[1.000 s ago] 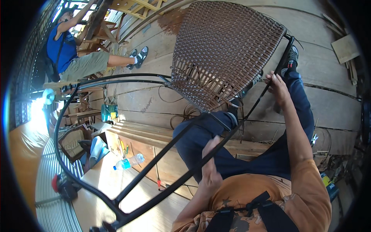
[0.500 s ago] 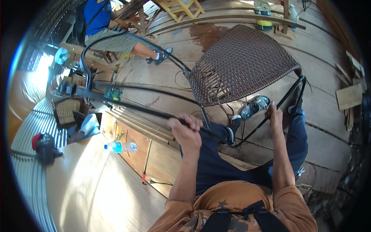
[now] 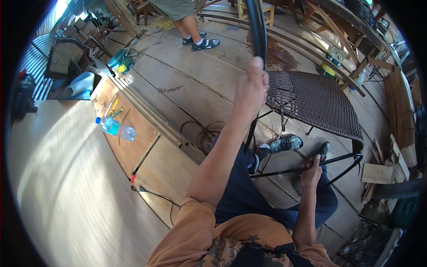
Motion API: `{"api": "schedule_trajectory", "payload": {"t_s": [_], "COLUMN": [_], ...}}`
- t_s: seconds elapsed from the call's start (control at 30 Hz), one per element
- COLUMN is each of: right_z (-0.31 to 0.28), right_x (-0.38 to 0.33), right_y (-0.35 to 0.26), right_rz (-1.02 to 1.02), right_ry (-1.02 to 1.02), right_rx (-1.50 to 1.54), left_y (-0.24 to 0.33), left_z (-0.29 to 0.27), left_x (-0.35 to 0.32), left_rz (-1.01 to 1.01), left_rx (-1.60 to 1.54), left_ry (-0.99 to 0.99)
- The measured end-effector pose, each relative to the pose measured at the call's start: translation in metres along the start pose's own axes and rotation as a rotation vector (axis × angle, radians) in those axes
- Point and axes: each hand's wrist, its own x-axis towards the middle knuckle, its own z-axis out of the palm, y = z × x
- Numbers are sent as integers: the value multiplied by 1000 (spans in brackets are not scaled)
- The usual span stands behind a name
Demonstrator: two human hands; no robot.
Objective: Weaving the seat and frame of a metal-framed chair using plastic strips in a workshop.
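Note:
A chair with a brown woven panel (image 3: 318, 102) and a black tubular frame (image 3: 257, 33) stands in front of me, right of the middle. My left hand (image 3: 251, 91), arm stretched forward, is closed round an upright frame tube beside the panel's left edge. Lower and nearer to me, my right hand (image 3: 311, 172) is closed on a black tube of the same frame, below the panel. The weave has wide open gaps near its left side. My left arm and hand cover part of the frame, and its top runs out of view.
At left, a wooden board (image 3: 109, 149) carries a plastic bottle (image 3: 116, 128), tools and a cable (image 3: 164, 198). Coiled strands (image 3: 204, 135) lie on the plank floor. Another person's legs (image 3: 189, 27) stand at the far side. Wood scraps (image 3: 378, 173) lie at right.
The frame's far part has swung from the left up and right, in front of me, my left hand moving with it. My right hand stays on its tube. The view has shifted too.

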Motion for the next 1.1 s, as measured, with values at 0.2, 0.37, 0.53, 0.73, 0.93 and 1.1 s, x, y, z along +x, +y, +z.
{"api": "schedule_trajectory", "payload": {"t_s": [0.2, 0.37, 0.53, 0.73, 0.93, 1.1], "right_z": [17, 12, 7, 86, 148, 169], "right_x": [1, -11, -26, -35, -5, 9], "right_y": [-14, -29, -65, -78, -63, -46], "right_rz": [-3, 68, 39, -339, -340, -481], "right_ry": [-44, -115, -306, -400, -416, -554], "right_rx": [-2, -287, -1316, -1217, -994, -1225], "left_y": [-2, -9, -12, -11, -69, -132], "left_z": [-1, -7, -6, -24, -22, -1], "left_x": [42, 49, 51, 34, -64, -104], "left_rz": [14, 42, 154, 60, 610, 488], "left_rx": [-45, -55, -62, 3, 229, 356], "left_ry": [-125, -216, -296, -237, 322, 188]}}
